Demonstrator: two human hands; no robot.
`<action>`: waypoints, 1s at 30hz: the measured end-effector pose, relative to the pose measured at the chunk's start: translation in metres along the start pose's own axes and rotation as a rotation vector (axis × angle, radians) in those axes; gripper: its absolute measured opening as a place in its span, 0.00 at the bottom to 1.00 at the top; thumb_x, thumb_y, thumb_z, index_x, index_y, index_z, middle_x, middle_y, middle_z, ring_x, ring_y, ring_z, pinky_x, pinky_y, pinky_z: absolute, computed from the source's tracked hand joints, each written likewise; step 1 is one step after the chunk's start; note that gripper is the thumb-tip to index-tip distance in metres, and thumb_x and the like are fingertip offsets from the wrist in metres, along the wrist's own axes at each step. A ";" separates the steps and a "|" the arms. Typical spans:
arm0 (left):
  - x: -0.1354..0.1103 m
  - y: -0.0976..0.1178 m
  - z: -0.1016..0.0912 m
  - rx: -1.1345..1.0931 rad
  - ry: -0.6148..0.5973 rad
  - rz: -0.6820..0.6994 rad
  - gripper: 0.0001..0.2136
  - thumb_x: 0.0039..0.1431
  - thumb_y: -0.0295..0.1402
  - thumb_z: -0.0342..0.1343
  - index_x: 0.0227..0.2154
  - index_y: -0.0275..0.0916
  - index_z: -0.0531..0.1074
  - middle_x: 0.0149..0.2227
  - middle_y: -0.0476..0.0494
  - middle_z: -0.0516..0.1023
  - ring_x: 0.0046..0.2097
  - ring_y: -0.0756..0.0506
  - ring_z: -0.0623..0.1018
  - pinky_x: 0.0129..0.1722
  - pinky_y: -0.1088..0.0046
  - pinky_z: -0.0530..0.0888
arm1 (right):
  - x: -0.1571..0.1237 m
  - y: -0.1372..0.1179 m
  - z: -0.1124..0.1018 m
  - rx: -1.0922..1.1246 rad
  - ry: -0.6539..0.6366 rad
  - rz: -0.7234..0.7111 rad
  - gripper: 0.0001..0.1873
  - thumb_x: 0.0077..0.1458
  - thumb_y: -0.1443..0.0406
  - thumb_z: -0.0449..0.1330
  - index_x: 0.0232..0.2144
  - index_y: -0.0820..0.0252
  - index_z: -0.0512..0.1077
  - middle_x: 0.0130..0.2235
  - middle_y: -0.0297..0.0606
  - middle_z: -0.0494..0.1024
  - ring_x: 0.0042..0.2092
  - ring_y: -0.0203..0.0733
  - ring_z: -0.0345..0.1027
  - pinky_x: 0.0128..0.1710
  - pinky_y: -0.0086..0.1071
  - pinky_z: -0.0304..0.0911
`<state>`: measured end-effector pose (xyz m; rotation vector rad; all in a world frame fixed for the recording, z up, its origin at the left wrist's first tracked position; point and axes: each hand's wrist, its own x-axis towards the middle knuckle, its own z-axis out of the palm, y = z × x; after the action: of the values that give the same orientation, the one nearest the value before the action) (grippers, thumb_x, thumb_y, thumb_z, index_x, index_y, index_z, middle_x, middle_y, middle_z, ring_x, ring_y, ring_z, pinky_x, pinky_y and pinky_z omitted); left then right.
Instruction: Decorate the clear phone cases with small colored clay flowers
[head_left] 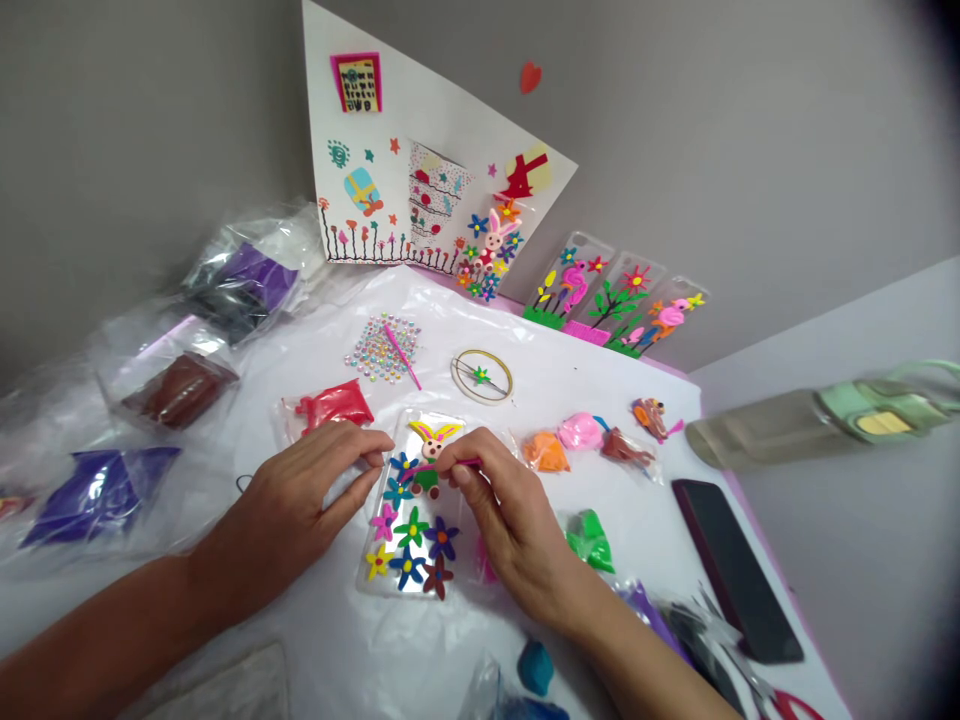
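Note:
My right hand [517, 510] pinches a thin pink modelling tool [427, 467] between thumb and fingers. Its curved tip points left, over the flowers on a clear phone case [375, 575]. On the case sit several coloured clay flowers [412, 527] and, near the top, a clay bunny [433, 450] with yellow ears and a green body, partly covered by the tool and my fingers. My left hand [315, 490] hovers at the case's left edge, fingers bent and slightly apart, with nothing visible in them. Whether its fingertips touch the case I cannot tell.
Bagged red clay [337, 404] lies behind my left hand. Beyond are loose gems [382, 348] and a hoop [482, 377]. To the right are orange clay [546, 452], green clay [590, 540], a black phone [737, 570], a bottle [795, 425] and scissors [757, 685]. Decorated cases [619, 300] lean behind.

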<state>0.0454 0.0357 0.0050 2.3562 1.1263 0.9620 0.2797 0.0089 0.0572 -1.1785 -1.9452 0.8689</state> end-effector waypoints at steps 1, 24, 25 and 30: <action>0.000 0.000 0.001 0.000 -0.007 0.000 0.08 0.76 0.37 0.49 0.51 0.45 0.70 0.45 0.49 0.81 0.45 0.46 0.82 0.48 0.71 0.74 | 0.000 0.000 0.000 0.001 0.000 -0.001 0.11 0.74 0.68 0.48 0.43 0.58 0.70 0.40 0.37 0.72 0.42 0.38 0.68 0.44 0.32 0.65; -0.004 -0.006 0.005 0.001 -0.045 -0.033 0.11 0.77 0.43 0.47 0.51 0.46 0.69 0.46 0.49 0.81 0.46 0.46 0.82 0.49 0.74 0.74 | -0.003 -0.012 -0.018 -0.260 0.231 -0.151 0.15 0.75 0.67 0.47 0.35 0.59 0.68 0.33 0.34 0.71 0.35 0.35 0.66 0.35 0.28 0.60; -0.004 -0.006 0.005 0.006 -0.043 -0.027 0.11 0.77 0.43 0.47 0.51 0.46 0.69 0.46 0.49 0.81 0.46 0.46 0.82 0.49 0.74 0.74 | -0.004 -0.011 -0.017 -0.341 0.127 -0.144 0.14 0.75 0.67 0.49 0.36 0.60 0.70 0.33 0.34 0.71 0.34 0.35 0.65 0.34 0.28 0.59; -0.003 -0.005 0.004 0.029 -0.022 0.000 0.11 0.77 0.42 0.46 0.51 0.46 0.69 0.46 0.50 0.80 0.47 0.47 0.82 0.49 0.75 0.74 | -0.005 -0.002 -0.012 -0.525 -0.152 -0.066 0.06 0.71 0.65 0.59 0.43 0.60 0.76 0.38 0.37 0.75 0.35 0.35 0.70 0.34 0.27 0.61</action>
<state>0.0443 0.0358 -0.0018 2.3838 1.1394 0.9233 0.2905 0.0057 0.0644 -1.3562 -2.4122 0.4286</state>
